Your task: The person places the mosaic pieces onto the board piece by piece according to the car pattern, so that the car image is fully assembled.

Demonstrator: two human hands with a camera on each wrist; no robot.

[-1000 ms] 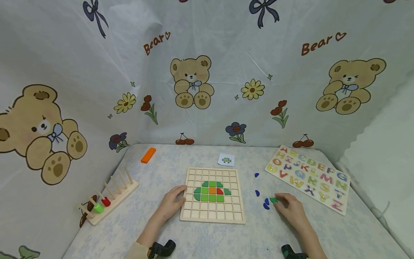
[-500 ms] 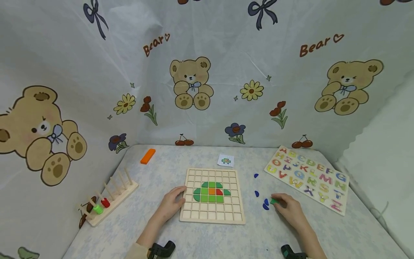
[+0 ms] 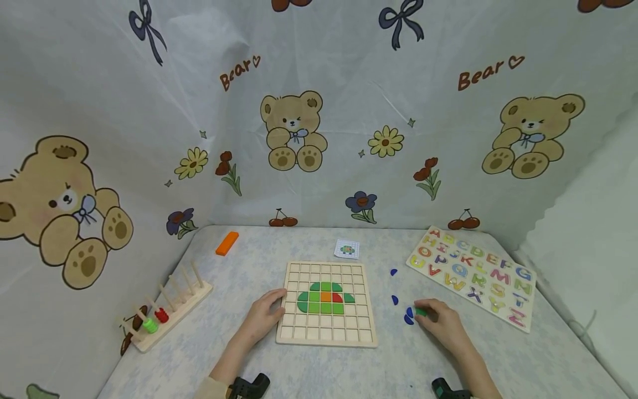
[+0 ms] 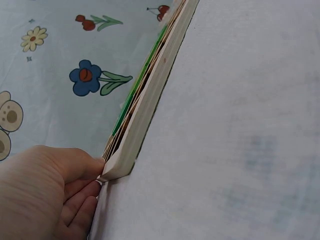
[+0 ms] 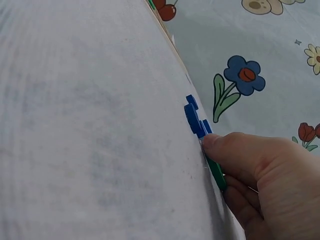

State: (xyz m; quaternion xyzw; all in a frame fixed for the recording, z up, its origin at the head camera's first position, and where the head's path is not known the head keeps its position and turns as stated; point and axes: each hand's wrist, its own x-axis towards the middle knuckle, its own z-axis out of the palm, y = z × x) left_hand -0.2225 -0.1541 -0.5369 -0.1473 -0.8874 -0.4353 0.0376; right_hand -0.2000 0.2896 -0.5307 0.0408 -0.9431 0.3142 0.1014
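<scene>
My left hand grips the left edge of a wooden grid board. Its thumb lies at the board's corner in the left wrist view. Green tiles, an orange square and a red tile form a rounded shape in the grid. To the right of the board, my right hand pinches a small green piece between thumb and fingers, low over the table; the fingers partly cover it. Blue half-round pieces lie just left of those fingertips.
Behind the board lies a small pattern card. An alphabet board stands at the right, a wooden peg rack with green and red rings at the left. An orange block lies at the back left.
My right hand has shifted slightly left, toward the blue pieces, and its fingers cover more of the green piece. The left hand stays at the board. The head view has tilted slightly.
</scene>
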